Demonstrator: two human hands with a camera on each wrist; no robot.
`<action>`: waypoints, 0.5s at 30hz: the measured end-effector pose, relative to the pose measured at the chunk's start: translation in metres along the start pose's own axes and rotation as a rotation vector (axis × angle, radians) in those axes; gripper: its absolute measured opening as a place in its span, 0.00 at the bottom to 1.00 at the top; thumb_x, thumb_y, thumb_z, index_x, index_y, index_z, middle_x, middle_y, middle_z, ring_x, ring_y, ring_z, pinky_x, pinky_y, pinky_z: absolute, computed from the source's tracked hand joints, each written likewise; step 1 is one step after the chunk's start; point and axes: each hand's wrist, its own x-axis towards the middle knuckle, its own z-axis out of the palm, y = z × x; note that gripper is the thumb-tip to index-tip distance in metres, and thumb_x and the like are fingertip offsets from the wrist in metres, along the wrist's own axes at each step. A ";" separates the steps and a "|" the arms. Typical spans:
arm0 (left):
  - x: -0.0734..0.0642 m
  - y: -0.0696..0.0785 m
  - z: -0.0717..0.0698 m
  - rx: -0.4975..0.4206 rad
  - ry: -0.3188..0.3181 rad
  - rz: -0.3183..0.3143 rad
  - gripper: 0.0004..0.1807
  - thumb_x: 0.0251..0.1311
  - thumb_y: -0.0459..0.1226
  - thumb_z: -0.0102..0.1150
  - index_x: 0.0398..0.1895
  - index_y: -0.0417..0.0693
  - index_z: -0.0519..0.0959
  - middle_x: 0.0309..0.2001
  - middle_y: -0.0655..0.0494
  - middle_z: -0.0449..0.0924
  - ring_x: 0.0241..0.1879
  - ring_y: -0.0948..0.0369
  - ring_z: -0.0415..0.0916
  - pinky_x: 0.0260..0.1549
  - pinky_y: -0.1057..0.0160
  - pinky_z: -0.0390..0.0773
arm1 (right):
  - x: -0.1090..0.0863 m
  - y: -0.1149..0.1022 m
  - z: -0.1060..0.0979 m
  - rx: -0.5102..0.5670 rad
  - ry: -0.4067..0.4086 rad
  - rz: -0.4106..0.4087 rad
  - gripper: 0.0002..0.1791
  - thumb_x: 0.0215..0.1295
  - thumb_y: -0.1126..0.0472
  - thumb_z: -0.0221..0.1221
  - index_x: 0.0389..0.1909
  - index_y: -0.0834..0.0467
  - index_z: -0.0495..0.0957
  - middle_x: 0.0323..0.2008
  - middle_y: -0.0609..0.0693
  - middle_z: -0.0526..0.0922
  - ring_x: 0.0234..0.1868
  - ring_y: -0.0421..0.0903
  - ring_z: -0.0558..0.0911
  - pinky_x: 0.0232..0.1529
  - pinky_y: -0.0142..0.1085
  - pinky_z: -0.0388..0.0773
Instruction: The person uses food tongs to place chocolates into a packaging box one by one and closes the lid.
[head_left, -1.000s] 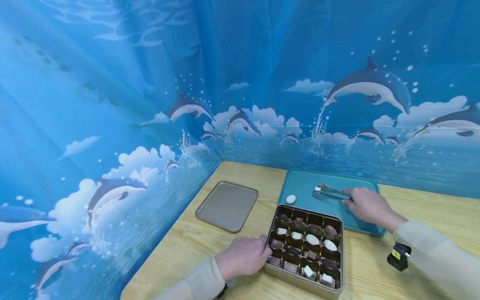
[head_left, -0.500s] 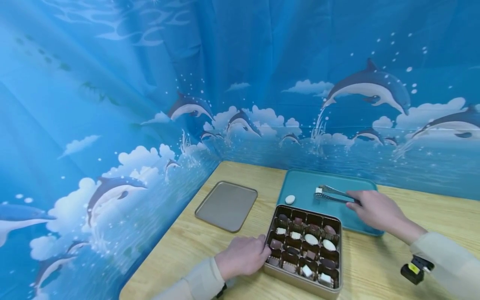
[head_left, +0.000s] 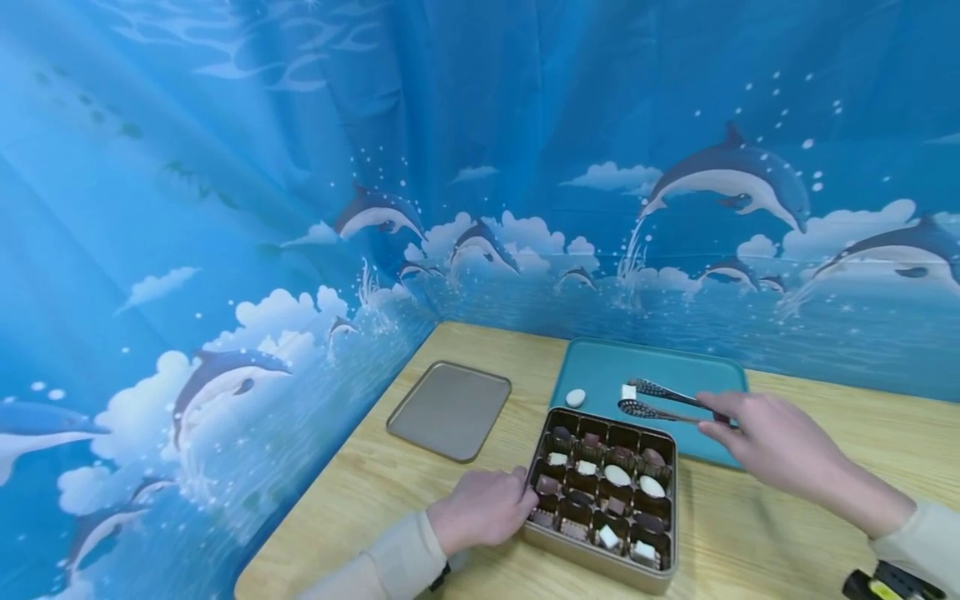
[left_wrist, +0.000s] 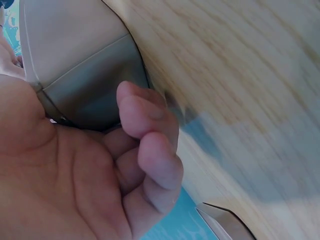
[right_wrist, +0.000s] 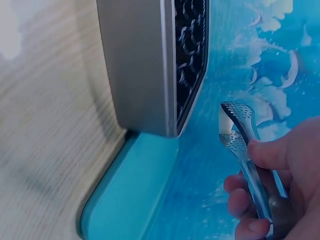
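My right hand [head_left: 780, 442] pinches metal tongs [right_wrist: 245, 145] between thumb and fingers. A small white cube [head_left: 628, 392] sits between their perforated tips, raised over the front part of the teal tray [head_left: 660, 358]. My left hand [head_left: 483, 506] holds the left side of a square metal tin [head_left: 592, 558], its fingers curled against the outer wall [left_wrist: 90, 85] in the left wrist view. The tin's dark divided insert carries brown chocolates, white cubes and white ovals [head_left: 617, 476] in several compartments. A single white oval candy [head_left: 575, 397] lies on the tray's left part.
A flat brownish metal lid [head_left: 450, 410] lies on the wooden table [head_left: 360, 492], left of the tray. The tin stands against the tray's near edge. A blue dolphin-print curtain [head_left: 480, 167] rises behind the table and along its left side.
My right hand has lifted the tongs and the white cube off the tray and drawn nearer, to the right. The left hand stays at the tin.
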 end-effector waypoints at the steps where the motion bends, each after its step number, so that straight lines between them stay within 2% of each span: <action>1: 0.000 0.000 0.000 0.005 -0.003 0.000 0.32 0.77 0.52 0.35 0.66 0.36 0.72 0.54 0.44 0.84 0.18 0.63 0.68 0.18 0.64 0.72 | -0.003 -0.003 -0.001 0.001 0.001 -0.003 0.25 0.67 0.56 0.64 0.61 0.66 0.78 0.33 0.44 0.86 0.13 0.34 0.60 0.17 0.32 0.59; 4: 0.001 -0.001 0.001 0.017 0.000 0.008 0.29 0.77 0.51 0.35 0.58 0.37 0.76 0.34 0.52 0.84 0.20 0.62 0.71 0.19 0.64 0.72 | -0.012 -0.012 -0.004 0.004 -0.012 -0.015 0.25 0.67 0.56 0.65 0.61 0.63 0.78 0.38 0.46 0.88 0.17 0.31 0.63 0.20 0.31 0.61; 7: 0.001 -0.001 0.000 0.014 0.004 0.014 0.26 0.77 0.50 0.36 0.54 0.39 0.77 0.21 0.59 0.71 0.18 0.63 0.68 0.17 0.64 0.69 | -0.020 -0.022 -0.006 0.009 -0.016 -0.031 0.23 0.66 0.57 0.65 0.60 0.62 0.80 0.43 0.50 0.88 0.21 0.29 0.67 0.22 0.30 0.63; 11: 0.002 -0.001 -0.001 0.004 0.010 0.017 0.26 0.77 0.50 0.36 0.54 0.39 0.77 0.20 0.60 0.68 0.17 0.64 0.67 0.16 0.64 0.68 | -0.029 -0.035 -0.005 -0.003 -0.013 -0.063 0.22 0.65 0.55 0.67 0.58 0.60 0.81 0.48 0.54 0.88 0.29 0.32 0.80 0.26 0.31 0.74; 15: 0.003 -0.002 -0.001 -0.006 0.006 0.019 0.23 0.77 0.49 0.36 0.47 0.42 0.78 0.19 0.61 0.67 0.17 0.64 0.66 0.16 0.64 0.68 | -0.037 -0.048 0.000 -0.015 -0.037 -0.079 0.23 0.64 0.52 0.67 0.57 0.57 0.82 0.48 0.50 0.88 0.34 0.35 0.85 0.32 0.33 0.81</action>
